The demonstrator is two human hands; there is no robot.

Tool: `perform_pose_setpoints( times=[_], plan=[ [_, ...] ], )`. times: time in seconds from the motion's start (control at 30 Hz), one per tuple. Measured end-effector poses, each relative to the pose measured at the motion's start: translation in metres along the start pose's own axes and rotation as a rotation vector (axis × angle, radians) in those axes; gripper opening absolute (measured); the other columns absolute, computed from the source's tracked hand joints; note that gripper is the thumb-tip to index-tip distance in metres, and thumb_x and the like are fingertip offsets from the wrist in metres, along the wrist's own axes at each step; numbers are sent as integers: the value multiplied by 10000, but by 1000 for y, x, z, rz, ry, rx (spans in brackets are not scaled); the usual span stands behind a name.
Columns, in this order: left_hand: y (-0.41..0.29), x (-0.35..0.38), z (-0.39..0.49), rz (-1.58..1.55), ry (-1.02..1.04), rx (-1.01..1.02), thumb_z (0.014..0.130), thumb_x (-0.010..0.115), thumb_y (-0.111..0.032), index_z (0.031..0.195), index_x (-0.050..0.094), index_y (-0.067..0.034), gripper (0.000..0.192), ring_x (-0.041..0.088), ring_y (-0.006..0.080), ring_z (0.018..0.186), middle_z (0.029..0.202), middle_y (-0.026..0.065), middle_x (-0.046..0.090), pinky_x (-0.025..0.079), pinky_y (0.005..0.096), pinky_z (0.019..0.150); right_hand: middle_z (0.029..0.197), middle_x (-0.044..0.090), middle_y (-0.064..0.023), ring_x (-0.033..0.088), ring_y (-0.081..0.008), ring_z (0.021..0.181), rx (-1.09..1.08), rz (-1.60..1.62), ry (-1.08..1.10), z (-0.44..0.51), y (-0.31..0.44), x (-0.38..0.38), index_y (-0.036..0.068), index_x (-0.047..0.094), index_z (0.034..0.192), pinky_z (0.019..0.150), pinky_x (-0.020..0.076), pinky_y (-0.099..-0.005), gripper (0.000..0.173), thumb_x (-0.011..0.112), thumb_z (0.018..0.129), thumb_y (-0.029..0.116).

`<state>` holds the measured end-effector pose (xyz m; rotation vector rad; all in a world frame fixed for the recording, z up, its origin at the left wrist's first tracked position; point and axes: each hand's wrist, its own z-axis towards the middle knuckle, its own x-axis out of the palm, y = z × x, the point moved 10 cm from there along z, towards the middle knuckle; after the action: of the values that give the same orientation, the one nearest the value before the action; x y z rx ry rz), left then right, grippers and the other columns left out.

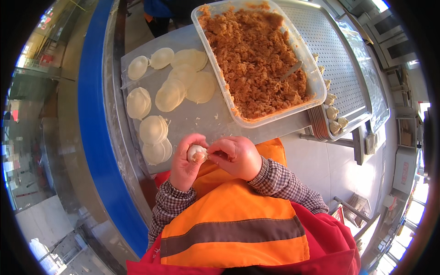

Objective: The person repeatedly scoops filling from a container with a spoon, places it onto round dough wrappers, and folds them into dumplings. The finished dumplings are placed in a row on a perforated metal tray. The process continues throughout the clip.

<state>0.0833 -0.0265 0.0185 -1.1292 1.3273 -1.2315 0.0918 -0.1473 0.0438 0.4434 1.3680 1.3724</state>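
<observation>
My left hand (184, 168) cups a small filled dough dumpling (197, 153), its thumb lying over the near side. The fingertips of my right hand (239, 156) pinch the edge of the same dumpling from the right. Both hands are just off the near edge of the metal table, above my orange apron. Round dough wrappers (171, 95) lie in several overlapping stacks on the tabletop, beyond and to the left of my hands. Ahead stands a clear plastic tub (277, 121) of reddish-brown minced filling (254, 62). A metal spatula or spoon handle (291, 70) sticks out of the filling.
At the right, a perforated metal tray (338, 68) tops a stack of trays. Several shaped dumplings (332, 112) sit along its left edge. A blue-edged counter (94, 137) runs along the left. Crumbs dot the metal table (202, 120). Another person's dark clothing (158, 10) shows at the top.
</observation>
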Motion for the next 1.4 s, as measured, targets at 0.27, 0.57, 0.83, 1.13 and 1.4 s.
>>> perform_pose_setpoints(
  times=[0.27,0.57,0.83,1.13,1.4],
  plan=[
    [38,2,-4,-221,80,-320,1022,416,-411,882,602,-39,439,472,43,615,724,-22,548,382,194,551,860,644,-101,633,-289,682,-217,-218,-3,-1,29,2,39,609,936,578,522,-362,242,724,726,73],
    [82,24,4,-478,-19,-471,1003,315,-544,1098,552,-38,567,502,67,558,752,21,592,372,195,462,882,621,-121,635,-284,707,56,-157,-16,2,23,-27,79,506,1240,595,522,-382,559,711,725,154],
    [-34,95,37,-618,218,-240,899,351,-707,1425,277,-50,845,529,115,656,897,82,635,387,221,512,1058,635,-113,672,-268,803,-207,-287,-239,-8,64,-146,99,624,1116,663,573,-359,421,751,715,106],
    [25,-18,39,-245,-199,-275,976,300,-604,1030,565,-65,603,439,95,503,809,68,613,305,209,407,936,680,-102,658,-247,847,396,-800,-176,59,-143,-354,108,641,1098,758,539,-362,312,712,811,210],
    [92,-118,-20,-194,-653,-538,972,339,-591,987,572,-78,563,399,75,490,756,26,571,290,203,403,930,675,-144,638,-328,902,485,-794,19,77,-230,-349,73,655,1009,805,515,-411,315,729,729,198]
  ],
)
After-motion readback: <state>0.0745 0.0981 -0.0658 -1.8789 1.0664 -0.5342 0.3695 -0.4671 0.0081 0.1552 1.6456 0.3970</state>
